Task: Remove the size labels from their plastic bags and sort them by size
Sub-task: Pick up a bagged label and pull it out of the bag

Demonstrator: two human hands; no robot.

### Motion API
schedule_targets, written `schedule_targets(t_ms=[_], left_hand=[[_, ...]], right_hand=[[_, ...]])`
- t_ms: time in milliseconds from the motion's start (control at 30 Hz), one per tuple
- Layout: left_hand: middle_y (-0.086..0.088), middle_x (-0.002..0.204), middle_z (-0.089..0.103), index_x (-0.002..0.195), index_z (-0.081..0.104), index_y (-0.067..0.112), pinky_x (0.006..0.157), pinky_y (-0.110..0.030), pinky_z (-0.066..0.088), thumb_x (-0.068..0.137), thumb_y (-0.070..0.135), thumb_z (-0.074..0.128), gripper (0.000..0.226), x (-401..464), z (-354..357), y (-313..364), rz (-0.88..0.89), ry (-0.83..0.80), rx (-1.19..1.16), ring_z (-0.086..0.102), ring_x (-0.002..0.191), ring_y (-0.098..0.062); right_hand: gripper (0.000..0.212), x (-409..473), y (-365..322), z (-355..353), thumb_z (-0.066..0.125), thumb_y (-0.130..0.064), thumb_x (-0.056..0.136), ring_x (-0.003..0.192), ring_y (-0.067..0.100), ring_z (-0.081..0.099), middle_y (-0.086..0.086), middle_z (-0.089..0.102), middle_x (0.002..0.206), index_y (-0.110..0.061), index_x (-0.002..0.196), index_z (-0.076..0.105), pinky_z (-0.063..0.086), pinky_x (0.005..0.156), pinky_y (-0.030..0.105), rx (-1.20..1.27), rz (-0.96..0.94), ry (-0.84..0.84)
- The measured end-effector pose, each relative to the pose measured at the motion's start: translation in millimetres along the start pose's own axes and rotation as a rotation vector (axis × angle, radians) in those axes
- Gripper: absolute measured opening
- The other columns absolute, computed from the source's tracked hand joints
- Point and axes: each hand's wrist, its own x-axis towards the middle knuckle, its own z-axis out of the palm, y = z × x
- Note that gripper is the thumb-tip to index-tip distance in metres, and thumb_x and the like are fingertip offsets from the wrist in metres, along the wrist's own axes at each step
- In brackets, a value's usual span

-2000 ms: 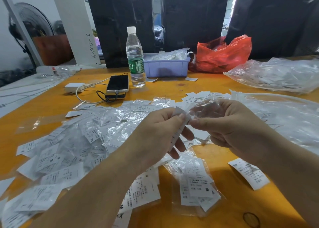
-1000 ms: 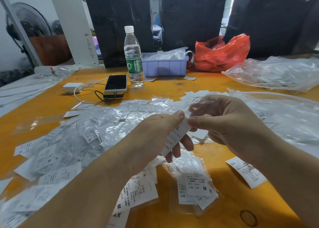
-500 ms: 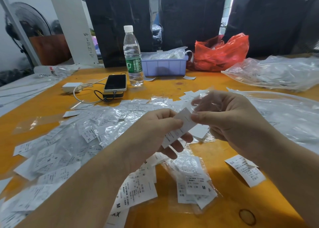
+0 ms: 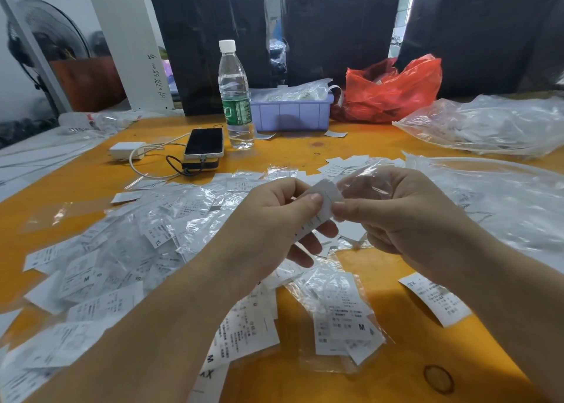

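My left hand (image 4: 268, 222) pinches a small stack of white size labels (image 4: 324, 202) between thumb and fingers, above the orange table (image 4: 305, 152). My right hand (image 4: 406, 216) pinches the same stack's upper end and holds a small clear plastic bag (image 4: 366, 185) against its fingers. A wide heap of bagged and loose labels (image 4: 128, 250) covers the table on the left. A bag of M labels (image 4: 341, 317) lies below my hands. One loose label marked XS (image 4: 436, 298) lies at the right, partly under my right forearm.
At the back stand a water bottle (image 4: 235, 97), a purple bin (image 4: 291, 112), a red plastic bag (image 4: 393, 89). A phone (image 4: 204, 143) on a power bank with a white charger (image 4: 126, 150) lies at back left. Big clear bags (image 4: 494, 124) fill the right side.
The label stack has come further out of the clear bag, and both hands have risen slightly. The bag now sits bunched in my right hand.
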Motion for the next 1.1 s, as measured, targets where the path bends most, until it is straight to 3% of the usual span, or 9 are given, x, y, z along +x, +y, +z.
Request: schedule_targets(t_ms=[167, 367, 533, 667, 900, 1100], left_hand=[[-0.001, 0.076, 0.074, 0.097, 0.064, 0.013, 0.05, -0.021, 0.052, 0.098, 0.021, 0.055, 0.013, -0.2, 1.0, -1.1, -0.008, -0.048, 0.069, 0.064, 0.058, -0.011], [0.0, 0.075, 0.074, 0.097, 0.065, 0.013, 0.047, -0.02, 0.048, 0.096, 0.017, 0.057, 0.009, -0.4, -3.0, 1.1, -0.018, -0.065, 0.12, 0.056, 0.048, -0.007], [-0.001, 0.075, 0.074, 0.097, 0.066, 0.013, 0.045, -0.018, 0.044, 0.095, 0.02, 0.059, 0.01, 0.2, -3.3, 0.9, -0.009, -0.059, 0.133, 0.053, 0.045, -0.006], [0.0, 0.076, 0.074, 0.099, 0.066, 0.014, 0.046, -0.018, 0.045, 0.095, 0.022, 0.058, 0.011, 0.4, -2.3, 0.1, 0.014, -0.038, 0.127, 0.054, 0.046, -0.005], [-0.002, 0.073, 0.073, 0.098, 0.064, 0.013, 0.044, -0.021, 0.048, 0.097, 0.03, 0.053, 0.02, 0.3, -0.7, -1.0, -0.022, -0.012, 0.094, 0.061, 0.052, -0.011], [0.003, 0.063, 0.068, 0.09, 0.068, 0.012, 0.046, -0.021, 0.047, 0.092, 0.022, 0.062, 0.011, 2.3, -7.5, -0.3, -0.032, 0.091, 0.084, 0.059, 0.051, -0.01]], right_hand=[[0.021, -1.3, -0.5, 1.4, 0.067, 0.003, 0.081, 0.031, 0.002, 0.042, -0.009, 0.054, 0.044, 0.008, 0.101, 0.062, 0.03, 0.034, 0.012, 0.045, -0.036, -0.004], [0.016, 0.0, 1.0, 0.1, 0.071, -0.003, 0.081, 0.035, 0.006, 0.033, -0.002, 0.063, 0.063, 0.001, 0.096, 0.066, 0.028, 0.034, 0.017, 0.023, -0.027, 0.056], [0.019, -0.1, 1.4, 0.6, 0.07, -0.003, 0.081, 0.034, 0.003, 0.035, -0.007, 0.06, 0.056, 0.003, 0.099, 0.067, 0.029, 0.034, 0.016, 0.009, -0.016, -0.003], [0.017, -1.1, -0.9, 1.4, 0.068, 0.0, 0.082, 0.035, 0.001, 0.048, -0.007, 0.063, 0.055, 0.004, 0.099, 0.068, 0.035, 0.037, 0.008, 0.047, -0.048, -0.032], [0.022, -2.0, -2.5, 4.9, 0.065, 0.011, 0.081, 0.039, -0.004, 0.054, 0.024, 0.066, 0.087, 0.013, 0.103, 0.064, 0.039, 0.04, 0.005, 0.074, -0.078, -0.014], [0.018, 1.6, -1.0, -1.6, 0.071, 0.003, 0.079, 0.04, -0.005, 0.053, 0.017, 0.071, 0.091, 0.003, 0.097, 0.068, 0.037, 0.039, 0.005, -0.009, -0.086, 0.091]])
